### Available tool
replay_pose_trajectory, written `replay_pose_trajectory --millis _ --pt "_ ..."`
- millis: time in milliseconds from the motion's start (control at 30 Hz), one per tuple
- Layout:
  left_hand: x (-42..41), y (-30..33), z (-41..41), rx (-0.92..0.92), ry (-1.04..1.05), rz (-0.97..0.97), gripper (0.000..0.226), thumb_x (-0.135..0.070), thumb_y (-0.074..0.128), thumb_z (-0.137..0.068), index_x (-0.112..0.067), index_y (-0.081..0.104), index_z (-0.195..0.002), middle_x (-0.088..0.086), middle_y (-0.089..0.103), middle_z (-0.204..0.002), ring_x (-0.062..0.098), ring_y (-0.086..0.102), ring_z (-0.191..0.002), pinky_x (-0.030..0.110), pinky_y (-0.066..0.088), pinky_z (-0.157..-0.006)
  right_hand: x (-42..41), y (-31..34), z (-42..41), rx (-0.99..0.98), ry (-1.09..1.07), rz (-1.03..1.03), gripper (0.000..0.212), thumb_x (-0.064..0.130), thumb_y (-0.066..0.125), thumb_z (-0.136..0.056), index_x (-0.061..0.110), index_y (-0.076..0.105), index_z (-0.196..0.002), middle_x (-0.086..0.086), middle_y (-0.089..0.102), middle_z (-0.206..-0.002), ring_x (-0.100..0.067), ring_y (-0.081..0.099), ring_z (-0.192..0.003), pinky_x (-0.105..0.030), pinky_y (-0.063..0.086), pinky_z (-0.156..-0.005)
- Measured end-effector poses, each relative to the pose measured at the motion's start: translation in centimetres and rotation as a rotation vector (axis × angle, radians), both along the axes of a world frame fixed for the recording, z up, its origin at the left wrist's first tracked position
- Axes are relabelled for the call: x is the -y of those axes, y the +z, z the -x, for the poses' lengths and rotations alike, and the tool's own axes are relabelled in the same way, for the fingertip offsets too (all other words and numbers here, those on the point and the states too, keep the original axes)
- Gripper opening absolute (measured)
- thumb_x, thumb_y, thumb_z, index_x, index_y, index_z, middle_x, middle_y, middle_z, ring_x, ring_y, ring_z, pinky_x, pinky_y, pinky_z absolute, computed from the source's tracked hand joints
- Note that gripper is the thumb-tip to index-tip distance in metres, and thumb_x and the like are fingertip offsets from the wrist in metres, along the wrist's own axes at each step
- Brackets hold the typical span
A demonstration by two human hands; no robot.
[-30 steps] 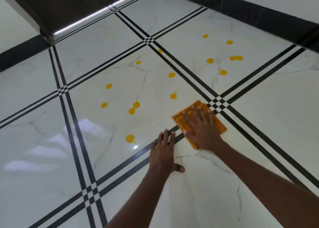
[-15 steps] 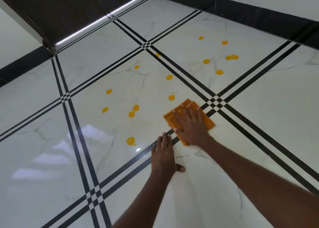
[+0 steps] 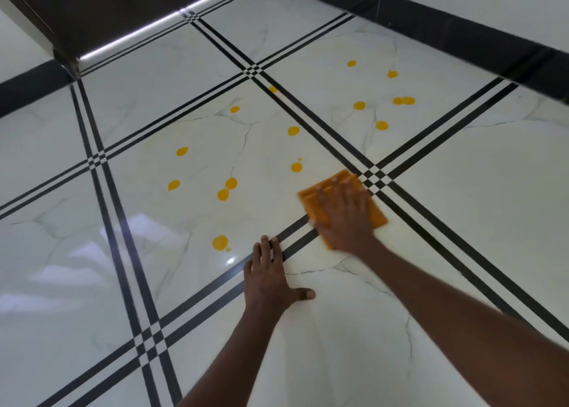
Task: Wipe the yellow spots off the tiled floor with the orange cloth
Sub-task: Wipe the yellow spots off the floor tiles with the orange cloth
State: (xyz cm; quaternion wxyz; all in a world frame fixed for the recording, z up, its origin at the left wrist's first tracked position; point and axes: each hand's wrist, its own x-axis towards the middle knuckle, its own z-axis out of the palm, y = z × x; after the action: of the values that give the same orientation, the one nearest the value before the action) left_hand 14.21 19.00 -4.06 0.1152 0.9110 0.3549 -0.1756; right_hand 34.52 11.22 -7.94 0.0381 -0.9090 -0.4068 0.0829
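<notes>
R hand (image 3: 346, 219) flat, fingers straight, pressing cloth (image 3: 377, 212) on floor (image 3: 462, 222); L hand (image 3: 269, 279) flat on tile, holding nothing; spots (image 3: 220, 242) nr L fingertips

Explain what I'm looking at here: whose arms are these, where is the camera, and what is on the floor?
There is no machine: a person wears a wide-angle camera on the head, looking forward and down, so the two bare arms at the bottom are their own. The right hand lies flat, fingers straight, pressing an orange cloth onto the floor of white tiles with black stripes. The left hand rests open on the floor, gripping nothing. Yellow spots dot two tiles beyond the hands; the nearest spot lies just ahead of the left hand, and another just beyond the cloth. A dark skirting runs along the wall.
</notes>
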Motion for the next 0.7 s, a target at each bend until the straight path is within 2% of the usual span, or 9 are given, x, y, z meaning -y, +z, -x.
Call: replay_pose_trajectory --millis 67,133,200,267,367,467,533,633,700 --pt "-0.4 0.2 0.0 0.002 -0.011 0.015 0.139 -0.083 0.064 -0.066 -0.013 -0.012 -0.159 0.010 -0.016 -0.167 0.028 -0.008 -0.155 0.041 0.012 -0.125 3.2 0.0 2.7 0.011 0.183 0.010 0.084 0.076 0.019 -0.093 0.032 0.006 -0.164 -0.014 0.007 -0.172 -0.042 0.006 -0.157 -0.065 0.007 -0.124" --pt "-0.4 0.5 0.1 0.015 -0.026 0.022 0.137 -0.080 0.067 -0.067 -0.014 -0.010 -0.159 0.009 -0.012 -0.168 0.027 -0.005 -0.155 0.040 0.015 -0.124 9.5 -0.4 2.4 0.014 0.210 -0.042 0.079 0.072 0.024 -0.096 0.034 0.012 -0.164 -0.010 0.013 -0.172 -0.038 0.012 -0.158 -0.062 0.012 -0.124" --pt "-0.5 0.5 0.3 0.043 -0.019 0.010 0.136 -0.078 0.069 -0.065 -0.018 -0.008 -0.160 0.008 -0.009 -0.168 0.028 -0.003 -0.155 0.041 0.017 -0.123 15.2 -0.6 -0.7 0.067 0.023 -0.045 0.075 0.067 0.023 -0.099 0.028 0.024 -0.162 -0.013 0.024 -0.169 -0.042 0.023 -0.154 -0.064 0.022 -0.120" --pt "0.0 0.5 -0.2 0.079 -0.049 -0.004 0.137 -0.076 0.073 -0.063 -0.024 -0.008 -0.160 0.008 -0.008 -0.168 0.029 -0.005 -0.155 0.044 0.016 -0.123 17.5 -0.6 -5.7 0.092 -0.186 0.004 0.079 0.068 0.015 -0.100 0.020 0.028 -0.161 -0.022 0.031 -0.164 -0.049 0.031 -0.148 -0.068 0.027 -0.115" --pt "0.0 0.3 -1.7 0.114 -0.122 0.022 0.135 -0.074 0.076 -0.060 -0.026 -0.001 -0.161 0.007 -0.010 -0.168 0.028 -0.009 -0.155 0.047 0.013 -0.123 12.0 -0.4 -9.0 0.045 -0.332 0.005 0.089 0.073 0.007 -0.097 0.014 0.034 -0.158 -0.031 0.036 -0.158 -0.057 0.036 -0.141 -0.073 0.026 -0.113" --pt "0.0 0.2 -3.0 0.059 -0.156 0.025 0.131 -0.072 0.076 -0.062 -0.023 0.004 -0.161 0.008 -0.005 -0.168 0.027 -0.003 -0.155 0.045 0.013 -0.124 4.4 -1.2 -4.3 0.099 -0.213 -0.097 0.082 0.070 0.014 -0.099 0.017 0.032 -0.159 -0.027 0.033 -0.162 -0.053 0.031 -0.147 -0.072 0.021 -0.118" --pt "-0.1 0.2 -2.7 0.027 -0.147 0.026 0.133 -0.072 0.076 -0.064 -0.020 0.000 -0.161 0.008 -0.006 -0.168 0.027 -0.003 -0.155 0.044 0.012 -0.125 2.8 -1.2 1.0 0.081 0.009 -0.073 0.078 0.067 0.020 -0.098 0.025 0.017 -0.163 -0.020 0.020 -0.168 -0.046 0.018 -0.154 -0.067 0.012 -0.122" --pt "-0.2 0.2 -1.3 0.010 -0.158 0.042 0.139 -0.075 0.074 -0.063 -0.019 -0.007 -0.160 0.007 -0.013 -0.168 0.027 -0.010 -0.155 0.044 0.008 -0.126 8.6 -1.1 5.3 0.051 0.149 -0.060 0.074 0.064 0.027 -0.100 0.033 0.005 -0.164 -0.011 0.007 -0.172 -0.039 0.008 -0.158 -0.063 0.010 -0.124" --pt "-0.1 0.1 -0.9 0.018 -0.169 0.030 0.139 -0.078 0.072 -0.062 -0.019 -0.008 -0.160 0.006 -0.015 -0.167 0.026 -0.011 -0.155 0.044 0.008 -0.125 14.8 -1.4 4.4 0.065 0.047 -0.068 0.072 0.060 0.031 -0.099 0.034 0.013 -0.163 -0.010 0.012 -0.172 -0.039 0.016 -0.157 -0.062 0.015 -0.123"
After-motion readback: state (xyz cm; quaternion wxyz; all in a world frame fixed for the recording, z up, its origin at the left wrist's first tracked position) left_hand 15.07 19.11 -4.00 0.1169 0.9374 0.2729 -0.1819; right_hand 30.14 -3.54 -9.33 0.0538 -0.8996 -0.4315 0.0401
